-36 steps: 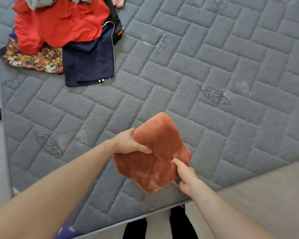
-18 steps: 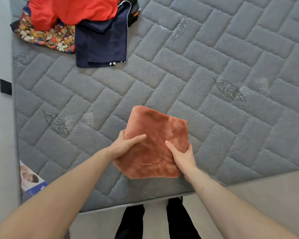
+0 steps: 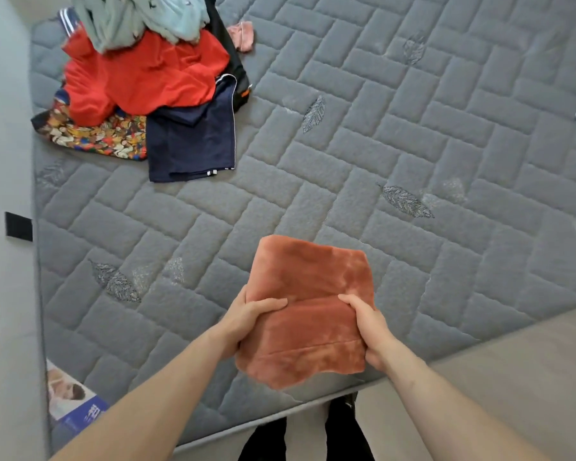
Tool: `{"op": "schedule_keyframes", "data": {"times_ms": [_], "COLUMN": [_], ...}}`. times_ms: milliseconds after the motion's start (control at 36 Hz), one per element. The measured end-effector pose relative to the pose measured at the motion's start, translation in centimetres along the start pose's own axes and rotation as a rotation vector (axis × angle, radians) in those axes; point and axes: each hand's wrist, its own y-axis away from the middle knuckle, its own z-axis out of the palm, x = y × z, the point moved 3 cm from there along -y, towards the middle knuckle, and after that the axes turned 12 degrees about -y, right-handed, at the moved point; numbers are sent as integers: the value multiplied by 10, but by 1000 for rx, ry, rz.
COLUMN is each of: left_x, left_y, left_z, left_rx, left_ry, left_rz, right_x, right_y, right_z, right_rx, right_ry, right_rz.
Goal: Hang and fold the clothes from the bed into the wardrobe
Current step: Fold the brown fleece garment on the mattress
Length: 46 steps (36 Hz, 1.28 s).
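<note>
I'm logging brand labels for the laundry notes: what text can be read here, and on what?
Mattress label: white characters on its blue part, too blurred to read.
Navy garment: small white tabs at the hem, no legible text.
Folded rust cloth: none.

A rust-orange plush cloth (image 3: 308, 307), folded into a rough square with layered edges showing as lines across its near half, was held by its two sides above the near edge of the grey quilted mattress (image 3: 413, 134). At the mattress's far left corner lay a heap of clothes: a crumpled pale-green garment (image 3: 137, 18) on top of a bright red one (image 3: 140, 74), a folded navy garment (image 3: 190, 144) and a multicoloured patterned fabric (image 3: 94, 134) spread flat below them.
</note>
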Motion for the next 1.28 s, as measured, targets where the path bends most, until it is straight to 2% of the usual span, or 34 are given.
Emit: {"op": "schedule_keyframes", "data": {"times_ms": [306,417,611,722,944,1278], "left_x": [84,116,175,210,258,277], "left_y": [149,188,248,284,353,480], "left_z": [19,42,111,170,325,573], "left_rx": [-255,-327,-351,-450,-568,-779], "left_ry": [12,-67,-275,-400,-482,-622], "left_rz": [109,186,293,384,531,787], "right_x": [-22,-27,-38,-51,-68,-55], "right_y": [178,230,309,352,443,589], "right_z": [-29,-50,-114,-165,-305,-526], "right_rx": [-59,-44,-31,-11,48,237], "right_ry": [-175,-254,-410,-483,-624,-715], "right_rz": [-134,-222,-308,-385,-563,-846]}}
